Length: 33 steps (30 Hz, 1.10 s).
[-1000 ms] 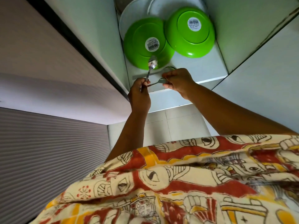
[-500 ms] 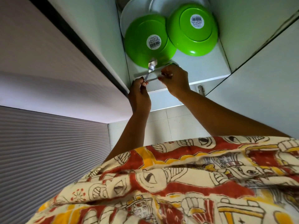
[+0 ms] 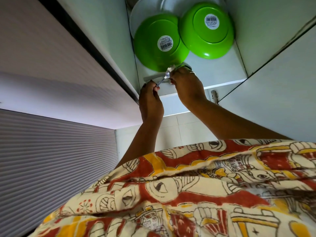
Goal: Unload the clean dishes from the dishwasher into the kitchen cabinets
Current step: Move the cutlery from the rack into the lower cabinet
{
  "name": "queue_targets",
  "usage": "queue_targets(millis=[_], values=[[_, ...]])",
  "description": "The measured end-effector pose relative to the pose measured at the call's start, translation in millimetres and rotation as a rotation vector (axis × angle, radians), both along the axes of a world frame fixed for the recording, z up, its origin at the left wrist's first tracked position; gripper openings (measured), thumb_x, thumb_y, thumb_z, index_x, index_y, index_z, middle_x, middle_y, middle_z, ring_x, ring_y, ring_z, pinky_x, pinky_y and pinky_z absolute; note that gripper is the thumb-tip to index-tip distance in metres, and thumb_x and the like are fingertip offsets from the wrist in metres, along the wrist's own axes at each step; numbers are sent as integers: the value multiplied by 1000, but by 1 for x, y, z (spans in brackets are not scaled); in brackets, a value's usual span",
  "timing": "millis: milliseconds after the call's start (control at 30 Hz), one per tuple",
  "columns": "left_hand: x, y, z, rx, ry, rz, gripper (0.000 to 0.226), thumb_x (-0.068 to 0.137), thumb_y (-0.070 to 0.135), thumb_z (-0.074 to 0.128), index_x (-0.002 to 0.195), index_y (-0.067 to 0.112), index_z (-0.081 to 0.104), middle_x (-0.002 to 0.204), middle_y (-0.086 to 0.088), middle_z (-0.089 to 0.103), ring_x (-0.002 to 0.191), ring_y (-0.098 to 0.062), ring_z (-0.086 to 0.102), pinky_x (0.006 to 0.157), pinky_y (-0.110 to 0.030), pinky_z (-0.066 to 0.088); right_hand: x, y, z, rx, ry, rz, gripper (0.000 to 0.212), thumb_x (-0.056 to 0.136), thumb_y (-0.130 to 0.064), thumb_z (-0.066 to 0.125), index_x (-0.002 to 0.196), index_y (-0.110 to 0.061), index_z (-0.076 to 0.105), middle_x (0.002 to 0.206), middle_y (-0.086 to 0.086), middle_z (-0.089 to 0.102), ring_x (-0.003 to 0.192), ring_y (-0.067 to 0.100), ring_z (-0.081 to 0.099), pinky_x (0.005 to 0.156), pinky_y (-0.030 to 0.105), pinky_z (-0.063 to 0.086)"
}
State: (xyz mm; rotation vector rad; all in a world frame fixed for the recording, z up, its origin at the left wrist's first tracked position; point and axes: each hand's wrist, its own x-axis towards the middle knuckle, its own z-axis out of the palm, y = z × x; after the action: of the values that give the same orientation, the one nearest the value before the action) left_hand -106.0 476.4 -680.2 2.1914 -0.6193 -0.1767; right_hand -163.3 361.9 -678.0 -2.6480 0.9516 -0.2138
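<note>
I look up into an open wall cabinet. My left hand pinches the handle of a metal spoon, whose bowl points up at the shelf. My right hand is on the shelf's front, fingers curled around a second metal utensil, of which only a curved tip shows past the fingers. The two hands almost touch. Another grey utensil lies flat on the shelf to the left. Two green bowls stand upside down behind, barcode stickers on their bases.
White plates stand behind the green bowls at the cabinet's back. The open cabinet door hangs at the right, with its hinge just under the shelf. A closed neighbouring cabinet front fills the left. My patterned garment covers the bottom.
My right hand has moved up and forward onto the shelf with its utensil, closing in on the left hand's spoon. The left hand stays nearly in place.
</note>
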Motion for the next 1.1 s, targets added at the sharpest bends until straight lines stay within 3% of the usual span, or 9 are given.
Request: queue_targets(millis=[200, 433, 600, 700, 800, 867, 967, 1100], values=[[0, 0, -6, 24, 27, 19, 20, 95, 4, 41, 99, 3, 61, 101, -11, 65, 96, -27, 59, 76, -30, 43, 0, -1, -5, 2, -104, 15, 30, 92, -6, 49, 116, -18, 62, 112, 8, 63, 102, 32, 59, 76, 38, 51], [1, -3, -5, -15, 46, 27, 21, 96, 6, 41, 98, 2, 61, 98, -11, 65, 95, -26, 59, 77, -25, 41, 3, 1, -1, 26, -200, -61, 32, 88, -1, 51, 118, -12, 54, 99, 13, 67, 90, 37, 63, 64, 39, 50], [-2, -1, -5, -24, 21, 37, 20, 96, 8, 42, 98, 2, 61, 98, -12, 65, 93, -25, 59, 74, -22, 40, 2, 2, 2, 64, -256, -45, 35, 89, 0, 49, 123, -10, 51, 103, 14, 65, 91, 37, 63, 68, 42, 53], [-6, -1, -2, -52, 16, 46, 19, 96, 7, 44, 98, 3, 62, 96, -11, 67, 91, -23, 61, 74, -21, 43, -2, 4, 4, 154, -338, -124, 39, 88, 1, 46, 126, -9, 47, 111, 15, 60, 96, 36, 60, 73, 40, 50], [-8, 0, 2, -2, -25, 49, 19, 93, 5, 48, 98, 7, 66, 93, -11, 69, 89, -23, 63, 72, -24, 46, -12, 8, 6, 302, -552, -227, 40, 89, 0, 44, 128, -8, 46, 105, 14, 62, 94, 29, 60, 77, 30, 44], [-8, 0, 5, 62, -65, 40, 20, 92, 4, 50, 100, 8, 68, 91, -11, 70, 86, -22, 63, 67, -22, 42, -17, 10, 7, 428, -653, -260, 35, 93, -7, 46, 128, -9, 48, 100, 11, 63, 86, 23, 62, 71, 26, 53], [-7, -2, 11, 108, -65, -20, 20, 92, 4, 50, 98, 7, 69, 91, -11, 71, 83, -23, 64, 66, -21, 40, -23, 9, 6, 638, -676, -289, 28, 93, -11, 52, 120, -7, 57, 99, 6, 60, 81, 16, 61, 62, 26, 58], [2, -6, 15, 212, 12, -205, 23, 94, 5, 45, 99, 3, 68, 99, -9, 71, 90, -20, 64, 73, -17, 41, -30, -1, 2, 692, -632, -334, 23, 88, -10, 61, 110, -6, 64, 103, 14, 66, 83, 21, 65, 69, 35, 60]])
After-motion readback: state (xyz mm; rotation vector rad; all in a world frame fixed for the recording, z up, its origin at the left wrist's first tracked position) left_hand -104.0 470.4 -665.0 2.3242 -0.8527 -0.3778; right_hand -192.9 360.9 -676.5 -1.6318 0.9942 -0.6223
